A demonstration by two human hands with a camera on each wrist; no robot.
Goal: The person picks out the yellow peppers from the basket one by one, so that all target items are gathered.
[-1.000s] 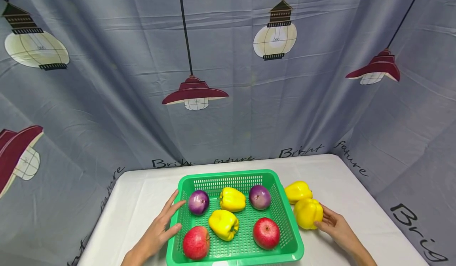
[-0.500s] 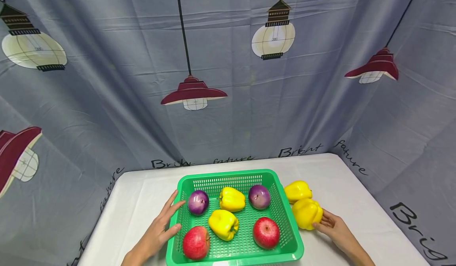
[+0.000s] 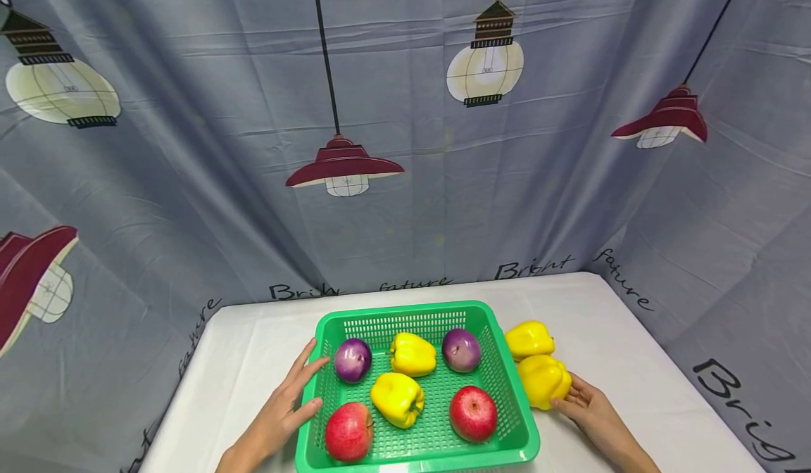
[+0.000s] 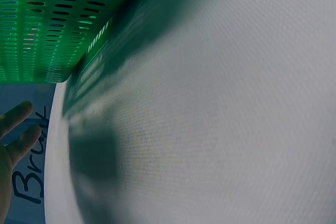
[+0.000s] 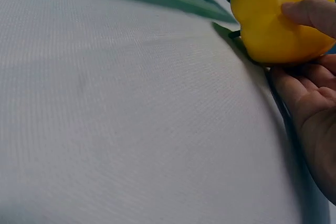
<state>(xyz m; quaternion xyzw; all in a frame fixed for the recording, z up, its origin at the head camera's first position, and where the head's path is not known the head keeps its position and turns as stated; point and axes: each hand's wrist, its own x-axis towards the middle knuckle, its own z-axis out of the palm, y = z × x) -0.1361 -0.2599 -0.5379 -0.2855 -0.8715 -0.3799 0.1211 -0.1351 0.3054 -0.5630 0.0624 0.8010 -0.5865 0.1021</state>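
Note:
My right hand (image 3: 595, 417) grips a yellow bell pepper (image 3: 541, 383) just outside the basket's right side. In the right wrist view the thumb presses on that pepper and the fingers lie beneath it. Behind it sits a second yellow bell pepper (image 3: 529, 340), close to the rim. A green plastic basket (image 3: 529, 431) holds two yellow bell peppers, two red apples (image 3: 474, 414) and two round purple fruits or vegetables (image 3: 353, 360). At the basket's left rim, my left hand (image 3: 279, 410) has its fingers spread and holds nothing; whether it touches the rim is unclear.
A white cloth covers the table (image 3: 247, 339) under the basket. Grey-blue curtains (image 3: 405, 234) printed with lamps and lettering hang behind and along both sides. The basket's slotted wall (image 4: 47, 24) fills the upper left of the left wrist view.
My right hand has shifted slightly left with the gripped pepper, bringing it nearer the basket's right side. The left hand and the basket's contents look unmoved.

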